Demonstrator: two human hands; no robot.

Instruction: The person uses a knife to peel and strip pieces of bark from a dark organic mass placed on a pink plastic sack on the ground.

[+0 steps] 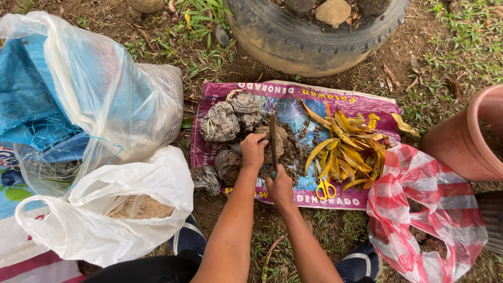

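Purple printed sack (220, 152) flat on soil, white bag (157, 183) left, striped bag (435, 204) right

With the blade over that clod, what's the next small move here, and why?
Probably press the blade down into the clod beneath it. The right hand grips the handle, the left hand steadies the clod on the purple sack, and loose crumbs beside it suggest it is only partly broken up.

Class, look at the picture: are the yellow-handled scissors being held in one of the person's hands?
No: the yellow-handled scissors lie on the purple sack beside the banana peels, while the right hand grips a knife.
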